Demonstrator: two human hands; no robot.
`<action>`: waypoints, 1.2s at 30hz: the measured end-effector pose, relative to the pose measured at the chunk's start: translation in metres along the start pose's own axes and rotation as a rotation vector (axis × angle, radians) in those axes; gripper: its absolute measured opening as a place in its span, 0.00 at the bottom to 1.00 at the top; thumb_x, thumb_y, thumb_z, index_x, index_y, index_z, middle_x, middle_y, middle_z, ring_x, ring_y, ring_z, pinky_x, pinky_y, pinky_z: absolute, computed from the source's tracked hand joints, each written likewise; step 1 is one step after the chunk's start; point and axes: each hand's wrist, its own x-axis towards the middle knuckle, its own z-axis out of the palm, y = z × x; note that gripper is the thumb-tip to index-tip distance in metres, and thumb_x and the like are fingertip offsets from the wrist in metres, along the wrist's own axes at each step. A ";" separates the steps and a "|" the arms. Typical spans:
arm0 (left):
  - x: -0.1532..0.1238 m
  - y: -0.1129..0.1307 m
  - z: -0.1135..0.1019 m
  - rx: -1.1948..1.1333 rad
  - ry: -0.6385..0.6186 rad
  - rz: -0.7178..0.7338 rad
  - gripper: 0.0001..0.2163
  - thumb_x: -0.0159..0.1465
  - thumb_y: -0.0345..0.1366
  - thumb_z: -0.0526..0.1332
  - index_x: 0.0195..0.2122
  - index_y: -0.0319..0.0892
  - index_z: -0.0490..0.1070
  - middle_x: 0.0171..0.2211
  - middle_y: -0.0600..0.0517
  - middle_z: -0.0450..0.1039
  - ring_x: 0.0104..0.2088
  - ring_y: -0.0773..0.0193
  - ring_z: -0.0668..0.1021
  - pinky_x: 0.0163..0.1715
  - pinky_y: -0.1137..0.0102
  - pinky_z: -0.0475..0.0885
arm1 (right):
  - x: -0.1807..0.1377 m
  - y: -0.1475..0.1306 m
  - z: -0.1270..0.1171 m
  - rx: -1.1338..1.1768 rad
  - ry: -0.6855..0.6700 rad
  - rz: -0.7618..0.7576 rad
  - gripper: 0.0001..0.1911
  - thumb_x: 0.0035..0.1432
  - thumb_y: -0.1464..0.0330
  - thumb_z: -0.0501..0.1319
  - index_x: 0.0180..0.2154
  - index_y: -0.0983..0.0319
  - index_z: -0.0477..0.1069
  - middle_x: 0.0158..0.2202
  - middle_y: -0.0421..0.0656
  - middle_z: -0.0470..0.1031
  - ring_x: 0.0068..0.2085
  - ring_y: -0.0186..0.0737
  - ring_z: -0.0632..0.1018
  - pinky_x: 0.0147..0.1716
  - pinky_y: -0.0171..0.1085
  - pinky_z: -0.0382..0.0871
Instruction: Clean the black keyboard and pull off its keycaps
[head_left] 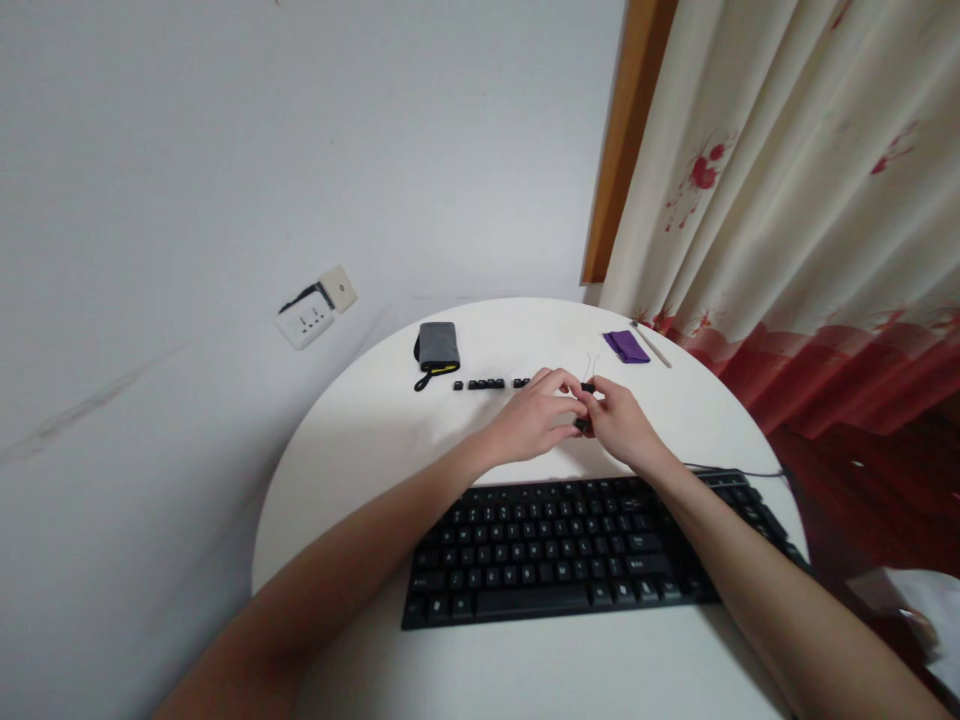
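Both hands meet above the white table, just beyond the black keyboard [532, 600]. My left hand [536, 415] is closed, its fingertips at a small black keycap [581, 425]; part of the keycap is hidden by fingers. In my right hand [619, 420], closed too, is what looks like a wire keycap puller [588, 387], its dark body at the fingertips and two thin wires pointing away from me. Several loose black keycaps [486, 384] lie in a row left of my left hand, which covers some of them. The keyboard's top row is partly exposed below my wrists.
A grey pouch [438, 345] with a black loop lies at the table's back left. Toward the back right are a folded purple cloth [627, 347] and a slim brush-like stick [652, 345]. The keyboard's cable [739, 470] runs to the right edge of the round table [345, 450].
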 end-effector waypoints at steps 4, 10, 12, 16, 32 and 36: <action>0.010 -0.015 -0.022 0.035 0.115 -0.109 0.05 0.61 0.37 0.68 0.39 0.48 0.79 0.53 0.48 0.67 0.55 0.55 0.67 0.59 0.56 0.63 | 0.001 -0.004 0.000 0.043 0.104 0.048 0.11 0.62 0.59 0.55 0.37 0.60 0.64 0.22 0.43 0.76 0.24 0.40 0.79 0.24 0.36 0.72; 0.033 -0.065 -0.030 0.246 0.096 -0.283 0.06 0.58 0.39 0.71 0.37 0.52 0.81 0.57 0.51 0.66 0.58 0.50 0.63 0.57 0.51 0.59 | 0.002 -0.010 -0.002 0.120 0.182 0.084 0.14 0.60 0.56 0.56 0.37 0.60 0.64 0.24 0.44 0.78 0.26 0.41 0.80 0.26 0.35 0.72; 0.035 -0.075 -0.020 0.280 0.027 -0.285 0.06 0.57 0.38 0.71 0.36 0.53 0.82 0.57 0.51 0.66 0.59 0.49 0.62 0.55 0.50 0.58 | 0.002 -0.010 -0.002 0.129 0.174 0.078 0.13 0.60 0.56 0.56 0.37 0.60 0.64 0.24 0.44 0.78 0.26 0.41 0.80 0.26 0.35 0.72; 0.029 -0.083 0.000 0.335 -0.051 -0.290 0.06 0.57 0.38 0.71 0.36 0.53 0.82 0.60 0.51 0.65 0.60 0.47 0.61 0.54 0.50 0.58 | 0.002 -0.010 -0.002 0.134 0.160 0.057 0.13 0.60 0.57 0.56 0.37 0.60 0.64 0.24 0.44 0.78 0.26 0.41 0.80 0.26 0.35 0.72; 0.017 -0.091 0.017 0.419 0.022 -0.457 0.04 0.57 0.38 0.69 0.35 0.48 0.80 0.58 0.48 0.65 0.58 0.46 0.62 0.52 0.52 0.60 | 0.001 -0.012 0.000 0.164 0.116 0.018 0.10 0.62 0.60 0.55 0.35 0.60 0.64 0.23 0.43 0.78 0.25 0.39 0.79 0.27 0.35 0.72; 0.017 -0.090 0.017 0.449 0.007 -0.485 0.05 0.58 0.39 0.68 0.35 0.49 0.80 0.59 0.49 0.65 0.58 0.47 0.63 0.51 0.53 0.60 | 0.001 -0.012 0.001 0.167 0.104 0.007 0.10 0.62 0.60 0.55 0.35 0.60 0.64 0.24 0.44 0.79 0.25 0.38 0.78 0.27 0.36 0.71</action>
